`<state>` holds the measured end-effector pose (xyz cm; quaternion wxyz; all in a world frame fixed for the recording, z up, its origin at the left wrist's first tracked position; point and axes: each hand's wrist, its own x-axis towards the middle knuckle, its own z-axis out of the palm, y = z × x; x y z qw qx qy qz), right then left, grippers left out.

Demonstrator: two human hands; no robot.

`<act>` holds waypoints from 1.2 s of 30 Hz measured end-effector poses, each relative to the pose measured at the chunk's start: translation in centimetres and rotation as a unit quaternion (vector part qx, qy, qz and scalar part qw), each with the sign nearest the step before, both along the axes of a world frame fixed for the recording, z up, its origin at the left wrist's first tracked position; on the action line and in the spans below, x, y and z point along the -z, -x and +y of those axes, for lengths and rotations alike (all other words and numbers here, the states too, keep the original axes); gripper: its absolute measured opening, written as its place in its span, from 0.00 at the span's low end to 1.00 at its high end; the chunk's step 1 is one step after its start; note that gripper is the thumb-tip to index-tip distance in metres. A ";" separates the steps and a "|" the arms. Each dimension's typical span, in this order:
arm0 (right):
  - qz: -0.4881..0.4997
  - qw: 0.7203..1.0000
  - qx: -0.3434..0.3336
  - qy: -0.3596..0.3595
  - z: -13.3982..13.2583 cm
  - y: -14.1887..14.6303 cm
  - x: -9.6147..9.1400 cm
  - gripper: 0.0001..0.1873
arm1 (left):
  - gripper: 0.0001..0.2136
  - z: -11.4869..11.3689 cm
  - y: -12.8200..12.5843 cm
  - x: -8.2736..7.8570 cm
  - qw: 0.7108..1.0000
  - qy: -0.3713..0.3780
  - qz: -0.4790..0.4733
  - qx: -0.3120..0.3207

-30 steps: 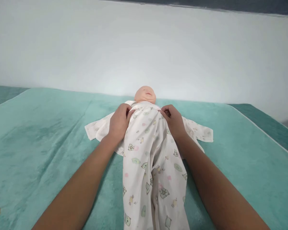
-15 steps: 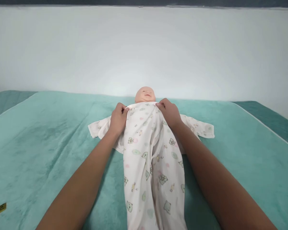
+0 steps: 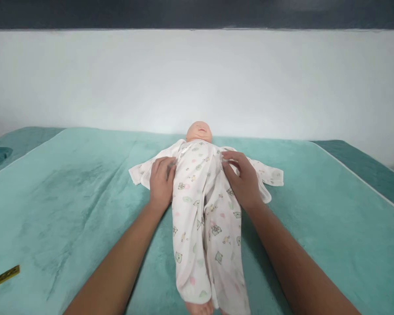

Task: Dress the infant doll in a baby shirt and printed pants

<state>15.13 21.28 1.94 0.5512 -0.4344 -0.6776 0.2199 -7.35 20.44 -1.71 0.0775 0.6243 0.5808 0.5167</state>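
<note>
Ideally, with left hand point(image 3: 162, 181) and right hand point(image 3: 244, 179) both loosely spread, you're smoothing the printed trousers point(image 3: 191, 205) evenly

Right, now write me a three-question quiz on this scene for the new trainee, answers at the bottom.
1. True or false: the doll lies face down on the teal sheet.
2. Pick one. The left hand is:
A) on the doll's head
B) at the side edge of the printed trousers
C) out of the picture
3. Fill in the blank: the yellow-and-black strip is on the ____ side of the view.

Key:
1. False; it lies face up.
2. B
3. left
</note>
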 end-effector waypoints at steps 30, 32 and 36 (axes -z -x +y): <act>-0.399 0.905 -0.129 -0.073 -22.1 3.9 -0.1 0.13 | 0.07 -5.1 0.8 1.3 0.964 0.151 -0.202 0.088; -0.397 0.906 -0.110 -0.096 -22.2 4.4 0.3 0.19 | 0.06 -5.0 0.8 1.3 0.963 0.150 -0.205 0.088; -0.412 0.906 -0.073 -0.068 -22.1 5.7 1.0 0.15 | 0.06 -5.1 0.7 1.2 0.962 0.149 -0.211 0.088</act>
